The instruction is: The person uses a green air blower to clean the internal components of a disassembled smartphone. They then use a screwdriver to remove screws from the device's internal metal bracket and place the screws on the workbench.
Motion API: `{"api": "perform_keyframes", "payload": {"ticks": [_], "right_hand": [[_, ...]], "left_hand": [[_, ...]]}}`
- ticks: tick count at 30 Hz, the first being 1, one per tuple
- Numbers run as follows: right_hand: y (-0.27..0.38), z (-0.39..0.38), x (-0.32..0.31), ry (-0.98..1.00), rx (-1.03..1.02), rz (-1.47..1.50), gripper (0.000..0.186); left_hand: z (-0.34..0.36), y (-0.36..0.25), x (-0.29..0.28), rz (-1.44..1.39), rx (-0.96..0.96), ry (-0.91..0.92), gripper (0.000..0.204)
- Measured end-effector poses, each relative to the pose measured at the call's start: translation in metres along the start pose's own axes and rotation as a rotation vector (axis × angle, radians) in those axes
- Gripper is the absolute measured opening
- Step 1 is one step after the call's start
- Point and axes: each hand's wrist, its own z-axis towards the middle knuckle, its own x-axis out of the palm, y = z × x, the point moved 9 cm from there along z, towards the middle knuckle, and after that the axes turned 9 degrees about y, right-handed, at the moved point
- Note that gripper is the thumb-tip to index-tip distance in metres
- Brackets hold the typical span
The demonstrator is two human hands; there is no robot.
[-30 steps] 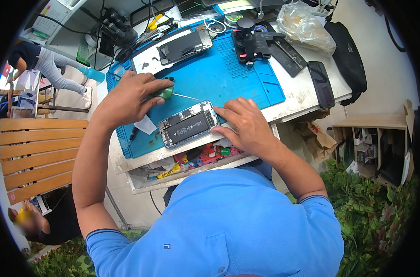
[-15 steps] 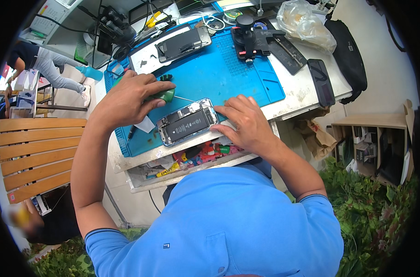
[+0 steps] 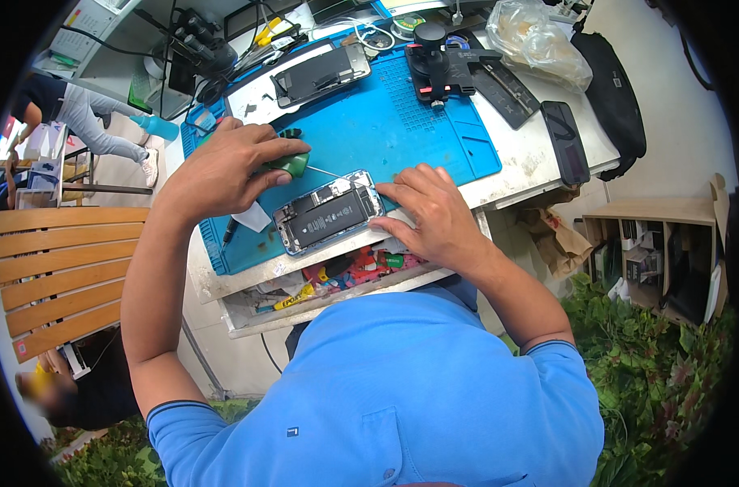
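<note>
An opened smartphone (image 3: 332, 216) lies at the front edge of the blue mat (image 3: 345, 138), its black battery and circuit parts bare. My left hand (image 3: 235, 166) is closed around what looks like a green-handled screwdriver (image 3: 296, 165). Its thin metal shaft reaches over the phone's upper edge; the tip is too small to make out. At the phone's right end my right hand (image 3: 430, 209) grips the frame between thumb and fingers. Beside my left hand are a dark green-and-black object (image 3: 290, 133), a white scrap (image 3: 254, 217) and a dark pen-like tool (image 3: 231, 232).
A detached phone screen (image 3: 324, 77) rests on a white sheet at the back. Farther right stand a black clamp holder (image 3: 434, 69), a dark flat panel (image 3: 506, 96) and a dark handset (image 3: 565, 143). An open drawer (image 3: 329, 284) full of small items juts out below the mat.
Both hands keep their grips, and the shaft stays over the phone. The phone has shifted hardly at all. At the left, the seated person's head has moved slightly.
</note>
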Motion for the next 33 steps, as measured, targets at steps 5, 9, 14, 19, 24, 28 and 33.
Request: {"api": "perform_keyframes", "payload": {"ticks": [5, 9, 14, 19, 24, 28, 33], "right_hand": [[0.000, 0.000, 0.000, -0.003, 0.003, 0.006, 0.049], [0.000, 0.000, -0.002, -0.017, -0.003, 0.016, 0.050], [-0.001, -0.001, -0.002, -0.015, 0.000, 0.013, 0.050], [0.001, 0.000, -0.003, -0.019, -0.008, 0.014, 0.049], [0.000, -0.001, -0.002, -0.016, -0.007, 0.010, 0.050], [0.000, -0.001, -0.002, -0.020, -0.013, 0.016, 0.050], [0.000, -0.001, -0.001, -0.012, -0.003, 0.014, 0.050]], "left_hand": [[0.000, 0.004, 0.000, 0.003, -0.015, 0.004, 0.048], [0.001, 0.003, 0.003, -0.029, 0.000, 0.033, 0.049], [0.003, 0.000, 0.005, -0.038, 0.012, 0.028, 0.049], [0.002, -0.004, 0.004, -0.049, 0.024, 0.060, 0.047], [0.003, -0.008, 0.004, -0.056, 0.058, 0.029, 0.047], [0.002, -0.013, 0.005, -0.038, 0.072, 0.032, 0.048], [0.003, -0.015, 0.005, -0.040, 0.066, 0.046, 0.047]]}}
